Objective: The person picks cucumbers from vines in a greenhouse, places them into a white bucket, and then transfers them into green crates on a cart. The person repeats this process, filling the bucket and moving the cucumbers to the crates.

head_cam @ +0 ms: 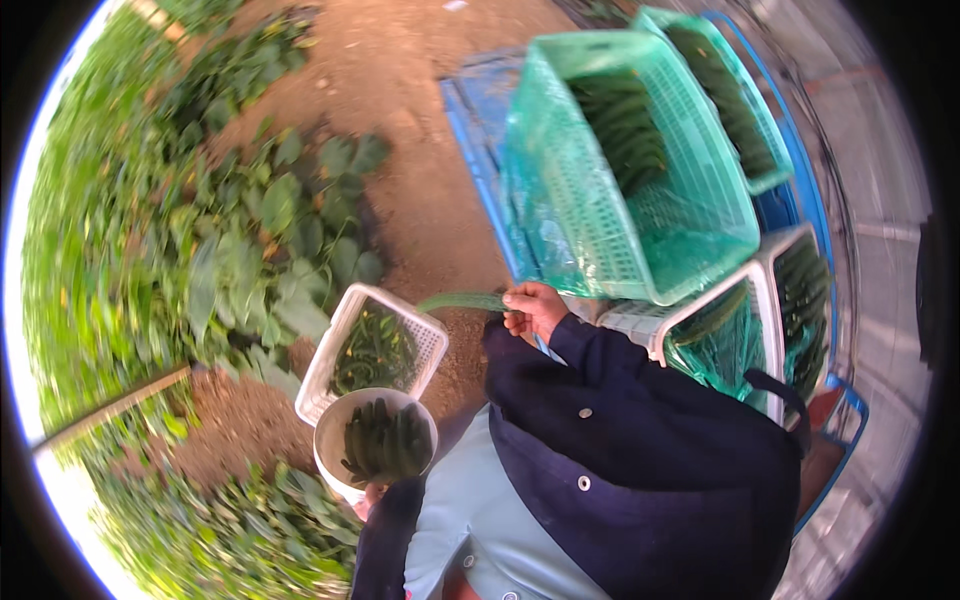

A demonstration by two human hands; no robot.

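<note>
A single green cucumber (459, 301) is pinched at one end between the thumb and fingers of my right hand (536, 309). Its free end points left, above the soil path. My left hand (367, 501), mostly hidden behind my dark sleeve, grips the side of a white bucket (327, 442). Several dark green cucumbers (386, 442) lie side by side in that bucket. Just beyond it stands a white plastic basket (321, 369) holding small, thin cucumbers (373, 346), some with yellow flower ends. The bucket covers the basket's near corner.
To my right, a blue cart (469, 124) carries a green crate (585, 199) with cucumbers and plastic lining, and a second green crate (772, 169) behind. White crates (660, 334) with green lining stand nearer me. Leafy vines (281, 210) line the left side of the soil path (409, 97).
</note>
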